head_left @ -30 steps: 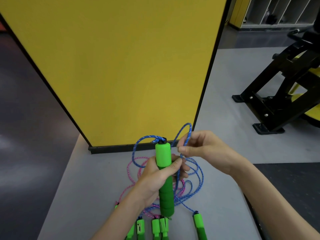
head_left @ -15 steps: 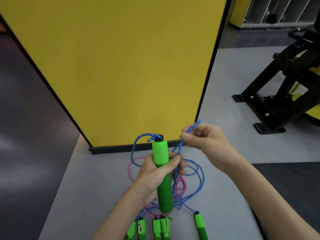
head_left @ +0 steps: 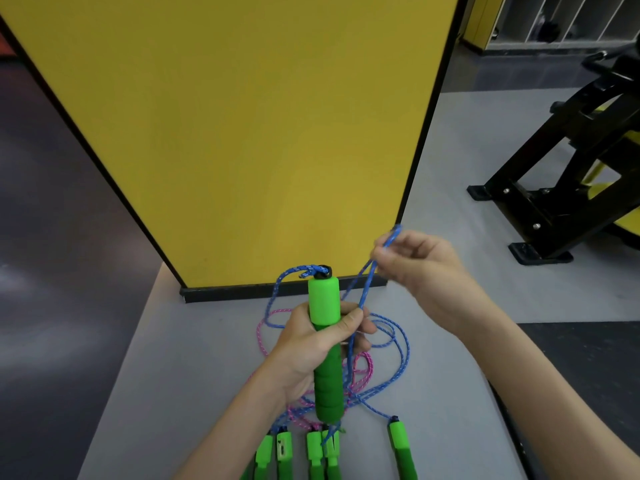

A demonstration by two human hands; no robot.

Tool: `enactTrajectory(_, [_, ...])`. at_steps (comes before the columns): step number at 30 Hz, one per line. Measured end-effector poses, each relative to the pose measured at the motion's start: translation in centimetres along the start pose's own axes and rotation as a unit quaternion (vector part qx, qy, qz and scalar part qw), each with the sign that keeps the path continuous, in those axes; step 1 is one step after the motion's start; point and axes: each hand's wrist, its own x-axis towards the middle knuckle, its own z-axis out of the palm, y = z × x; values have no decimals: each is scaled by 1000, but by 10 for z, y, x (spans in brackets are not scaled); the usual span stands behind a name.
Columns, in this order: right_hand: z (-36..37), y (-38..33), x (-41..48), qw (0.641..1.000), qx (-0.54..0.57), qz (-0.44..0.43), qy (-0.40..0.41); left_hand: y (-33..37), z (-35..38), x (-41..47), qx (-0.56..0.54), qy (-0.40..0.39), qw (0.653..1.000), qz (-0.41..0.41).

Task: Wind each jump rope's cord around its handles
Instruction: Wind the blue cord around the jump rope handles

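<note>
The left hand (head_left: 311, 344) grips a green foam handle (head_left: 323, 296) upright over the grey desk (head_left: 194, 375); the right hand (head_left: 415, 265), apart to its upper right, pinches the blue cord (head_left: 366, 287) taut; pink cord (head_left: 259, 332) and perhaps five spare handles (head_left: 398, 441) lie beneath.

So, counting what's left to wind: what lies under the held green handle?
Loose blue cord and pink cord loops on the grey surface. The green handle and left hand cover where they cross.
</note>
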Motion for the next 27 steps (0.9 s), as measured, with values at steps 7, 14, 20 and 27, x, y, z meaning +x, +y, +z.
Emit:
enactTrajectory(7, [-1,3,-9,988,-48,71,-125,2,0,1,-28,11,999,10])
enactTrajectory(14, [2,-5,2,997,57,-32,42,2,-2,0,-12,-7,1000,4])
enactTrajectory(20, [-2,-5,-6,993,-24,58,-98,0,-3,0,2,-3,1000,14])
enactTrajectory(27, [0,-10,-1,998,35,-23,45,-2,-1,-1,3,-23,1000,3])
